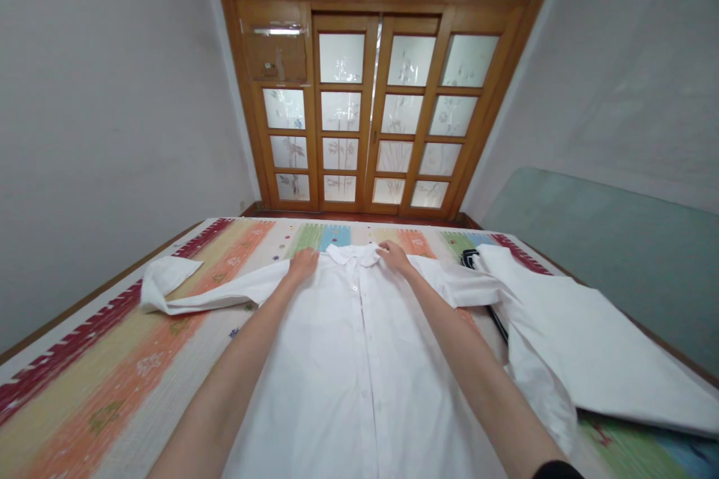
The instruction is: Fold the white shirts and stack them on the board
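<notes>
A white button-up shirt (331,359) lies front side up before me, its collar (353,255) at the far end and its sleeves spread to both sides. My left hand (304,263) is closed on the cloth at the shoulder, left of the collar. On the other side, my right hand (394,257) pinches the fabric by the collar's right end. The left sleeve (225,296) bends back at its cuff. The right sleeve (477,286) reaches over to a folded white garment (595,344). My fingertips are partly hidden.
Under the shirt spreads a colourful striped cloth (151,363). Dark-striped fabric (468,259) peeks out beside the folded garment. A pale green panel (607,224) leans along the right wall. Wooden doors with glass panes (374,136) stand beyond the far edge.
</notes>
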Available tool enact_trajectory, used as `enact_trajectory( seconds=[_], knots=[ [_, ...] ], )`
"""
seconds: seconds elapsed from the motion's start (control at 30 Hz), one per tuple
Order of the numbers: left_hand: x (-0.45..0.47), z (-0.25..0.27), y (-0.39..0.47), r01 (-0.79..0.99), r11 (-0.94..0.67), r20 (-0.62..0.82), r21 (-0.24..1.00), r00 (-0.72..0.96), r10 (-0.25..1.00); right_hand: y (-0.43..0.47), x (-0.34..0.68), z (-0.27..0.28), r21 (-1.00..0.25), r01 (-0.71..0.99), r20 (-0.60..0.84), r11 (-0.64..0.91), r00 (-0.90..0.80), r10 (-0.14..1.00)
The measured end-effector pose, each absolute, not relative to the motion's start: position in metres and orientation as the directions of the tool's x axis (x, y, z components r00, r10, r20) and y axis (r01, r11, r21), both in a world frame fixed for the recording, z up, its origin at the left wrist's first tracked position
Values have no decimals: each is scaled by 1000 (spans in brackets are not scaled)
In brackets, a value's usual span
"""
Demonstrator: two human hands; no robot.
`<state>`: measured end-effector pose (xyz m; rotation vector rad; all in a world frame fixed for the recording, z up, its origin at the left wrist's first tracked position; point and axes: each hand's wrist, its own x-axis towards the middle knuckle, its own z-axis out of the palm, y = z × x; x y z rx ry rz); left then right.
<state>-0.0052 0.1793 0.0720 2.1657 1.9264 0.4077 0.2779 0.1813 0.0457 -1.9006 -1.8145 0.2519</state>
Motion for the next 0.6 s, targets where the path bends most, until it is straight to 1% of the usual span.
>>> enact_trajectory(
  seconds=[0.1,0.23,0.33,0.43,0.5,0.57,0.6],
  knots=[
    [-16,69,202,931,-102,19,351,101,995,180,288,39,-466,884,181,-41,140,973],
    [-16,59,216,932,-105,24,348,103,994,180,293,29,-437,899,193,-32,128,973],
    [-9,55,224,925,-160,41,345,155,987,179,291,24,-405,913,202,-42,134,970],
    [-4,58,230,909,-223,44,353,222,974,177,292,26,-322,945,213,-63,137,967],
    [-4,63,232,890,-269,57,368,267,962,176,295,30,-262,964,221,-41,101,970],
    [-4,67,230,874,-300,95,383,286,954,174,300,34,-245,970,254,2,62,965],
    [-4,68,228,872,-308,137,382,276,951,173,303,36,-245,969,287,13,60,956]
  ],
)
